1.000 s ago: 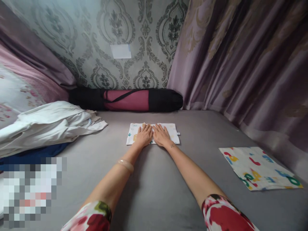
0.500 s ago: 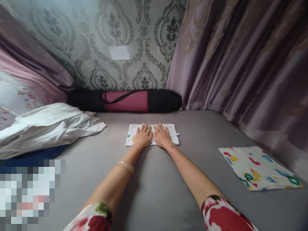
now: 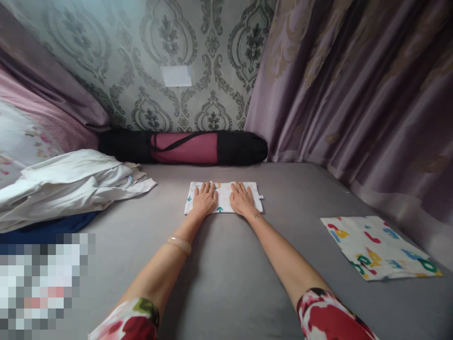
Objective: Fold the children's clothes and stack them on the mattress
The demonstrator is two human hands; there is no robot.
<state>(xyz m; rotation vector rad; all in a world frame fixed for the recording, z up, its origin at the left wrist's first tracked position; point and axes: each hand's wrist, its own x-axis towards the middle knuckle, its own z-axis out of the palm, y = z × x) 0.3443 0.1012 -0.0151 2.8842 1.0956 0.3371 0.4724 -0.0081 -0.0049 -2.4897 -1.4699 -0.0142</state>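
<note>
A folded white cloth (image 3: 223,198) with small coloured prints lies flat on the grey sheet (image 3: 226,264), a little tag sticking out at its right edge. My left hand (image 3: 205,198) rests palm down on the left part of the cloth, fingers stretched out. On the right part, my right hand (image 3: 242,199) presses flat too, its fingers slightly spread. A strip of bare cloth shows between the hands. Nothing is gripped by either one.
To the right lies another folded cloth (image 3: 382,248) with colourful letter-like prints. Crumpled white clothes (image 3: 74,182) over a dark blue garment (image 3: 53,226) are piled at left. A black and maroon roll bag (image 3: 184,148) lies against the wall; curtains (image 3: 339,85) hang at right.
My hands have slid apart over the cloth, the left one leftward and the right one slightly rightward. More of the cloth's middle shows now.
</note>
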